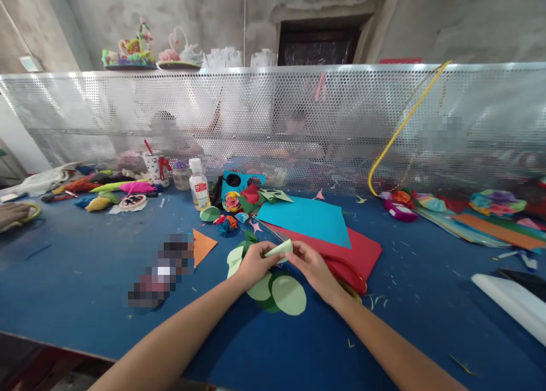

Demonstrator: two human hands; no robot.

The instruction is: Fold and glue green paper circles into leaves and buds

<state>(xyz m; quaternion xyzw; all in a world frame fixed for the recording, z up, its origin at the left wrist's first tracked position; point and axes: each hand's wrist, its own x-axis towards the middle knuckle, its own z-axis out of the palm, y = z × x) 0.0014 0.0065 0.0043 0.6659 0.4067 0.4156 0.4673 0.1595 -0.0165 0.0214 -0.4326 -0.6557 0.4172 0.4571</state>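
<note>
Between my fingers is a piece of light green paper, folded or curled over, raised a little above the table. My left hand pinches its left end, and my right hand pinches the right end. Below them lie several light and dark green paper ovals, one light green oval on top in front. More pale green paper sits left of my left hand. Red-handled scissors lie partly behind my right wrist.
Blue and red card sheets lie behind my hands. An orange paper piece and a blurred-out object are at left. A glue bottle stands before the perforated metal screen. Another person's hand rests far left.
</note>
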